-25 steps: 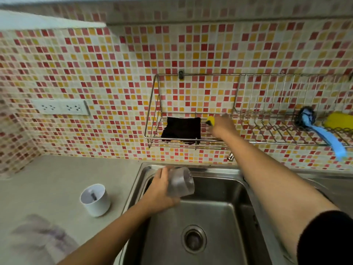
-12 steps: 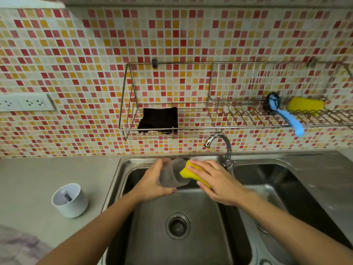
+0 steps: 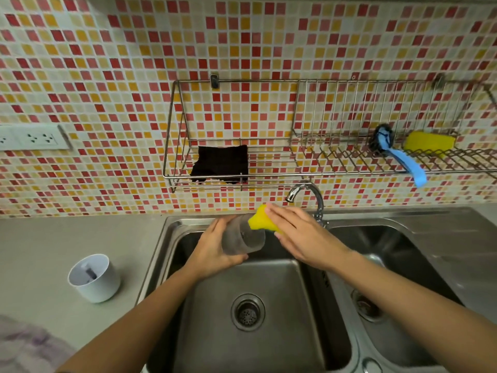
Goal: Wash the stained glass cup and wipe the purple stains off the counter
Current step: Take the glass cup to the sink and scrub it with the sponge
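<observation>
My left hand (image 3: 212, 251) grips the clear glass cup (image 3: 243, 236) on its side over the left sink basin (image 3: 258, 297), mouth pointing right. A yellow sponge (image 3: 262, 219) is pressed against the cup's rim, held there by my right hand (image 3: 304, 235). Purple stains (image 3: 24, 343) smear the grey counter at the bottom left corner.
A white cup (image 3: 94, 278) stands on the counter left of the sink. The faucet (image 3: 309, 197) curves behind my right hand. A wall rack (image 3: 309, 173) holds a dark cloth (image 3: 222, 164), a blue-handled brush (image 3: 395, 152) and another yellow sponge (image 3: 429, 144). The right basin (image 3: 390, 265) lies beside.
My right hand took the yellow sponge from the rack and brought it down to the cup's mouth. The cup stays in my left hand over the sink.
</observation>
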A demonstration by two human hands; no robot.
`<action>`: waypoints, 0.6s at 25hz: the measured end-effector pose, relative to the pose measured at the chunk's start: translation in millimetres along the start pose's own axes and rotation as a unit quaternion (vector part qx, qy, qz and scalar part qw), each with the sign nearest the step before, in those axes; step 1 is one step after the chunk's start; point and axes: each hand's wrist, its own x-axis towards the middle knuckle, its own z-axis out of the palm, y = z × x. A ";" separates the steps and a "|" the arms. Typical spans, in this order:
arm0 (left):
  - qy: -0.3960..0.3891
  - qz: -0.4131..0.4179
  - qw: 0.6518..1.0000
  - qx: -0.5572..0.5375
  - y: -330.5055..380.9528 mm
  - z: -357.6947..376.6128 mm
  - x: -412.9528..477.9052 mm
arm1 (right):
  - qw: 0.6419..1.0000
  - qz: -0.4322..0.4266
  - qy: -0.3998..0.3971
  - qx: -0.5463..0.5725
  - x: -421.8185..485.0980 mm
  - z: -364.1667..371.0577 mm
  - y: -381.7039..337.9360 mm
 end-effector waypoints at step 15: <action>-0.250 -0.046 0.955 -0.152 12.8 -7.2 21.3 | 0.944 -0.271 -0.150 -0.114 3.5 9.2 19.0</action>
